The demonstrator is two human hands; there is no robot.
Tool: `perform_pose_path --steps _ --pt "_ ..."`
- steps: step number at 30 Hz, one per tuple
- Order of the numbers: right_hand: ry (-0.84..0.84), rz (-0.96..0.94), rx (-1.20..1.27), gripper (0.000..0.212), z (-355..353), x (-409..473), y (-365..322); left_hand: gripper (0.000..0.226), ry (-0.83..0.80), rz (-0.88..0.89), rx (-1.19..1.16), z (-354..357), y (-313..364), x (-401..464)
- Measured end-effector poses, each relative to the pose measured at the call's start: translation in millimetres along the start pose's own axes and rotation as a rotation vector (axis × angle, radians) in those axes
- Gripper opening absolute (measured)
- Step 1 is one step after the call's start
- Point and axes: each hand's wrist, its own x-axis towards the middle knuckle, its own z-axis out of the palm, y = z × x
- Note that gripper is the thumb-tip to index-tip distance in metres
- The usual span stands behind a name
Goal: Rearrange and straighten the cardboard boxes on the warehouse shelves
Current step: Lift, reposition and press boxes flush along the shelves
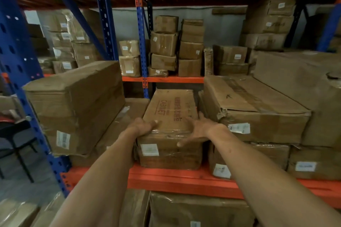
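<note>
Two bare forearms, no sleeves, left hand (143, 125), right hand (198, 128)

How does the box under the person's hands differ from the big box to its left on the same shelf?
The middle box carries red printed lettering on top; the left box has a plain top. The middle box sits square to the shelf beam, while the left box sits skewed, raised on other cartons. Both hands touch the middle box; none touch the left box. Both are worn brown cardboard with white labels.

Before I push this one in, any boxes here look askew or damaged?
Yes. The big box left of your left hand sits tilted and overhangs the stack beneath. The box beside your right hand has a torn front corner.
</note>
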Motion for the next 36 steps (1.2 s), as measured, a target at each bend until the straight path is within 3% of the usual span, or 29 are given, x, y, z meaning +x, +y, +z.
perform_pose_path --steps 2,8,14,19,22,25,27,32,36 --pt "0.000 -0.019 -0.013 0.115 6.2 0.3 -3.0 0.090 -0.013 0.027 -0.049 1.7 -1.1 3.4" --pt "0.129 -0.040 0.115 0.058 17.2 -18.8 6.9 0.074 -0.051 0.152 -0.225 13.1 -7.7 -12.6" --pt "0.164 -0.075 -0.339 0.071 2.4 -29.5 -30.2 0.077 -0.071 0.163 -0.187 13.9 -2.5 -22.3" --pt "-0.108 0.006 -0.261 0.059 -15.0 -25.5 -50.3 0.065 -0.004 0.139 -0.217 23.8 2.2 -36.8" --pt "-0.092 0.009 -0.211 0.064 -42.2 -29.3 -57.0 0.053 0.223 0.136 -0.302 25.5 -3.9 -50.5" --pt "0.129 -0.082 -0.145 0.063 -76.1 -32.7 -80.1 0.069 0.792 0.005 -0.214 -3.7 -20.5 -67.0" --pt "0.264 -0.179 -0.151 0.072 -95.8 -36.5 -108.6 0.076 1.021 -0.103 -0.213 -33.2 -36.2 -78.4" --pt "0.510 -0.459 -0.313 0.107 -124.9 -46.7 -202.1 0.095 1.163 -0.049 -0.224 -65.6 -60.3 -97.7" --pt "0.632 -0.680 -0.555 0.116 -129.1 -60.9 -274.3 0.130 1.118 -0.197 -0.343 -96.8 -91.9 -102.3"
